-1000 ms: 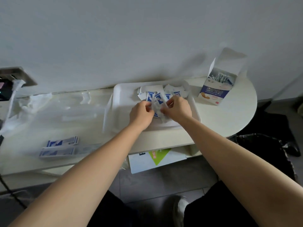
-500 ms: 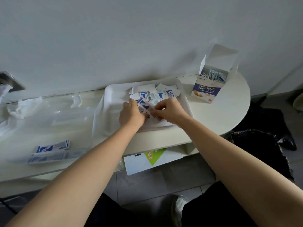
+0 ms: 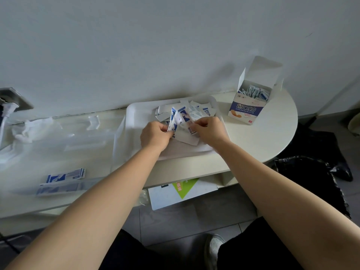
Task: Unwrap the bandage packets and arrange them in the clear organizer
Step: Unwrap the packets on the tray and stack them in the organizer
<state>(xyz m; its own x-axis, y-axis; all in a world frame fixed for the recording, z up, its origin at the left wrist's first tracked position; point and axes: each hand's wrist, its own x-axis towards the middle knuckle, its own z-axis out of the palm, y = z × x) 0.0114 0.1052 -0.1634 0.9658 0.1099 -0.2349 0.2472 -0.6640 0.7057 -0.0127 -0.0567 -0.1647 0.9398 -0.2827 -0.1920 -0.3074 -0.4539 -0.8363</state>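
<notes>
Packets (image 3: 194, 114) are heaped in the white tray (image 3: 140, 117) at the back of the table (image 3: 263, 137). One packet (image 3: 180, 123) is held up over the heap, pinched at one end by the left hand (image 3: 155, 135) and at the other by the right hand (image 3: 209, 129), fingers curled tight on the wrapper. It looks like it's being pulled open, but the tear itself can't be made out.

What could go wrong: if it's yanked too hard, the bandage inside could get ripped along with the paper. Opened wrappers and sealed ones are mixed in that heap, so stuff could easily be mistaken. The organizer (image 3: 78, 137) is well apart on the left, so something could be dropped on the way over. The open box (image 3: 249, 106) just beside the tray could be knocked too.

Two strips (image 3: 65, 176) are seen near the organizer's front; whether they're inside can't be told. The table is pale, rounded at the right end and pushed against a plain wall (image 3: 175, 45). Grey tiled floor (image 3: 175, 221) and a black bag (image 3: 311, 178) are seen below.
</notes>
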